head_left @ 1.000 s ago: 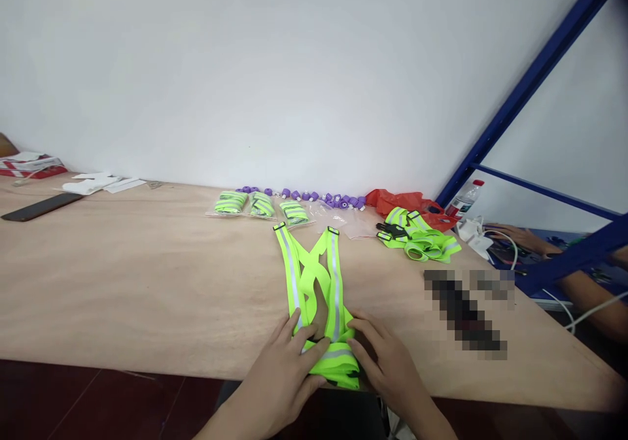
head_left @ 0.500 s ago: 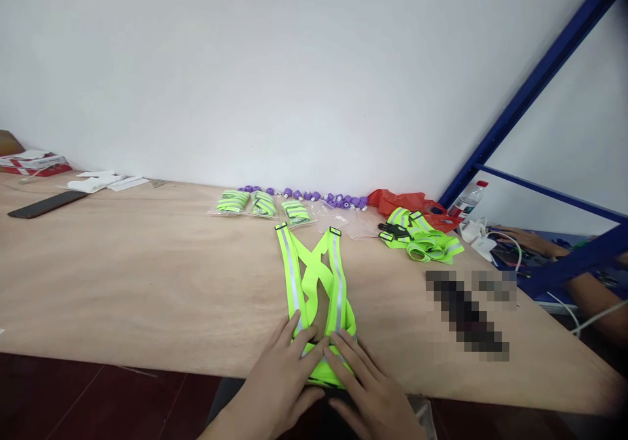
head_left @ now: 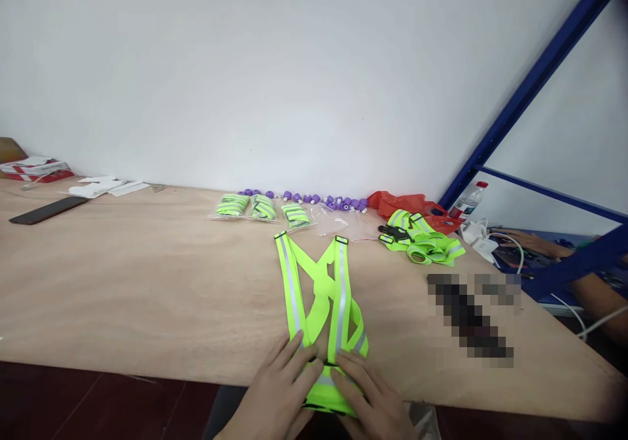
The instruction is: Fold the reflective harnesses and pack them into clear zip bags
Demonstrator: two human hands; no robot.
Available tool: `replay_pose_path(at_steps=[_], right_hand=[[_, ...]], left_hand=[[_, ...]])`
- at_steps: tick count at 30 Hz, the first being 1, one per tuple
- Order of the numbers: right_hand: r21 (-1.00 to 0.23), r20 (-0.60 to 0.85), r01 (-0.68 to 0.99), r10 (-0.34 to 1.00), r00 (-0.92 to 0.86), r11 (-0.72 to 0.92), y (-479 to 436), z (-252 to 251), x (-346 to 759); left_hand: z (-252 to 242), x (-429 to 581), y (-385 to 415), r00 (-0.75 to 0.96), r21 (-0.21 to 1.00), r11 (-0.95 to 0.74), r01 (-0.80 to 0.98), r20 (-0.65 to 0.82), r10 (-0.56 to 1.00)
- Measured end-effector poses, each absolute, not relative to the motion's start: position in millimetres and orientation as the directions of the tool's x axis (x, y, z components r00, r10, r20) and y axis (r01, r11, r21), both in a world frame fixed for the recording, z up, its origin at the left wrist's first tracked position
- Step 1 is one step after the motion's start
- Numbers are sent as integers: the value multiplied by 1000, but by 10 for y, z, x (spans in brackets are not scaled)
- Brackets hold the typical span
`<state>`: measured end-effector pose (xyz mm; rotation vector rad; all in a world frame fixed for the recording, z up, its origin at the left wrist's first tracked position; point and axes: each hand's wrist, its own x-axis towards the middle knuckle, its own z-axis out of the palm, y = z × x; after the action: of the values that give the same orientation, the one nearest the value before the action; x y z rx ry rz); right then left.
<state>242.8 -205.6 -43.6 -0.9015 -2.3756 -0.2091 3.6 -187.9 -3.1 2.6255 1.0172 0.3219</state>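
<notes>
A neon yellow reflective strap vest (head_left: 318, 289) lies flat on the wooden table (head_left: 147, 289), its straps crossing and its near end at the table's front edge. My left hand (head_left: 279, 394) rests on the vest's near left part, fingers stretched out flat. My right hand (head_left: 373, 397) lies on the near right part, fingers also spread and pressing on the fabric. Neither hand grips anything.
Three bagged folded vests (head_left: 262, 208) and a row of purple caps (head_left: 314, 199) lie by the wall. A loose vest pile (head_left: 424, 244) and red bag (head_left: 407, 203) sit to the right. A dark phone (head_left: 46, 210) and papers are far left. Another person's hand (head_left: 532, 244) is beyond the blue frame (head_left: 530, 87).
Both hands have slid toward the table's front edge and come closer together on the vest. The vest's lower band now spreads out to the right.
</notes>
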Motion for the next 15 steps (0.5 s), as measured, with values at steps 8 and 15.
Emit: replay_pose_path(at_steps=[8,15], right_hand=[[-187,500,647,639,-585,739,-2053,-346,2430],[-227,456,661,678,-577,715,-2059,-192,2396]], left_hand=[[50,26,-1880,712,391,-692,606,121,692],[42,18,-1881,717,451,-671,589,92,691]])
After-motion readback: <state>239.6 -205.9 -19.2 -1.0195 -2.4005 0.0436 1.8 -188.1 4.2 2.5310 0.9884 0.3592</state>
